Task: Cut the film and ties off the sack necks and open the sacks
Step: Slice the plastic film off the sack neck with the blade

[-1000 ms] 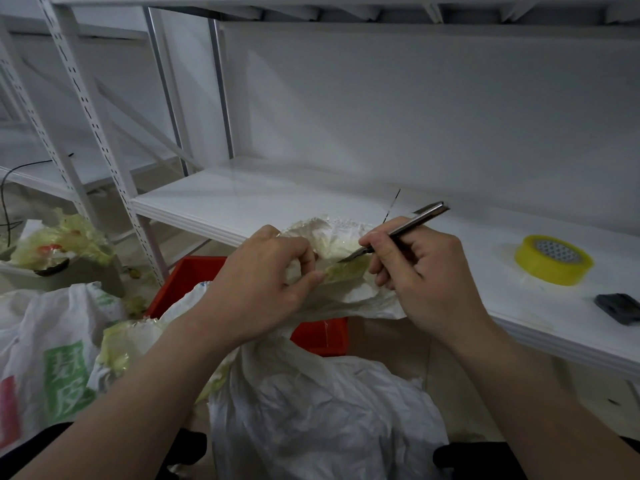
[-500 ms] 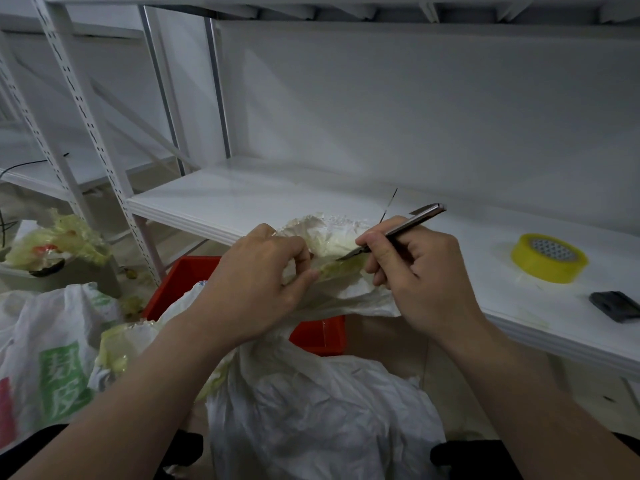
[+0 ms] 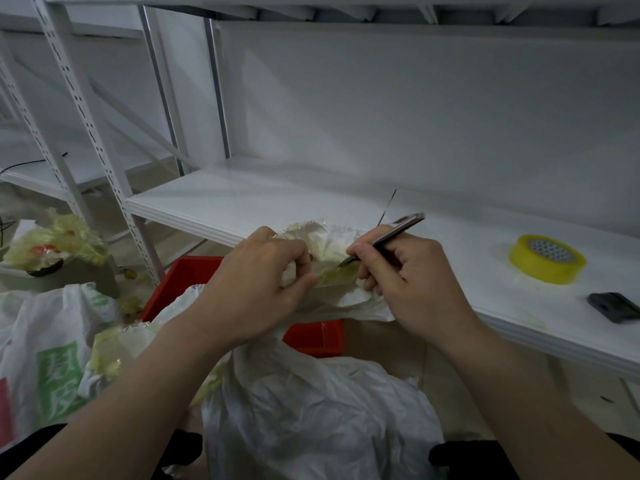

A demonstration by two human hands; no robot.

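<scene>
The white sack (image 3: 311, 410) sits bottom centre of the frame, with its bunched neck (image 3: 332, 242) pulled up to mid-frame, just in front of the shelf (image 3: 242, 202) edge. The left hand (image 3: 256, 289) has its fingers curled, pinching the neck right beside the yellowish film (image 3: 337, 273). The right hand (image 3: 412, 282) grips a slim metal knife (image 3: 398, 230) pen-style, fingers pressed together round it, tip on the film. There's a red crate (image 3: 187, 282) behind the sack and a yellow tape roll (image 3: 547, 259) on the shelf at far right.

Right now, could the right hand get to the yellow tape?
Probably yes, though the right hand grips a knife: the tape lies on the shelf to its right, with nothing between.
</scene>
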